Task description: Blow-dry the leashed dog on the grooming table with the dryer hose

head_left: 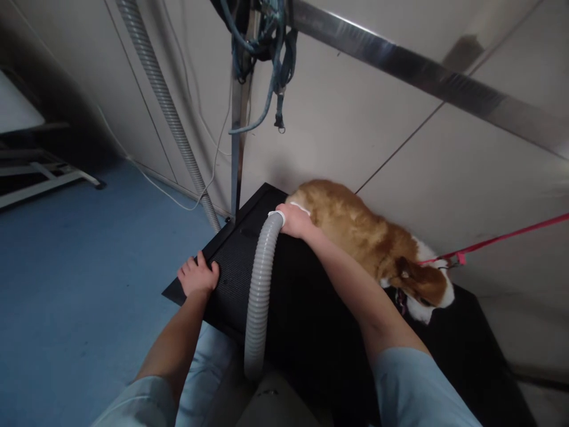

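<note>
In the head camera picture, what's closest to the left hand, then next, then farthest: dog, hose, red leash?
1. Hose, just right of the left hand
2. Dog, farther right, on the black table
3. Red leash, far right

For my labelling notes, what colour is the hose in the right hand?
Light grey; the corrugated hose shows best in the head view.

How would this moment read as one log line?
left hand: on black table near edge | right hand: holding grey hose at white end | dog: on table, red leash at neck
</note>
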